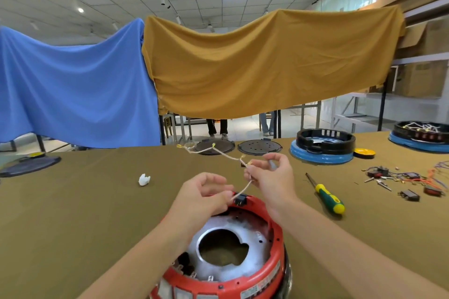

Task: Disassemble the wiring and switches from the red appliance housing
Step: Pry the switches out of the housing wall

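The red appliance housing (274, 245) lies upside down at the table's near edge, its silver inner plate and round hole showing. A black switch (241, 199) sits on its far rim. A beige braided wire (243, 190) runs up from the switch. My left hand (206, 195) pinches the wire's end at the switch. My right hand (272, 175) grips the same wire higher up, and the rest of the wire trails off to the far left with yellow terminals.
A green-and-yellow screwdriver (328, 198) lies right of the housing. Removed switches and wires (408, 179) are heaped at the right. A white plastic piece (144, 179) lies to the left. Blue-based housings (323, 148) and dark round plates (259, 147) line the far edge.
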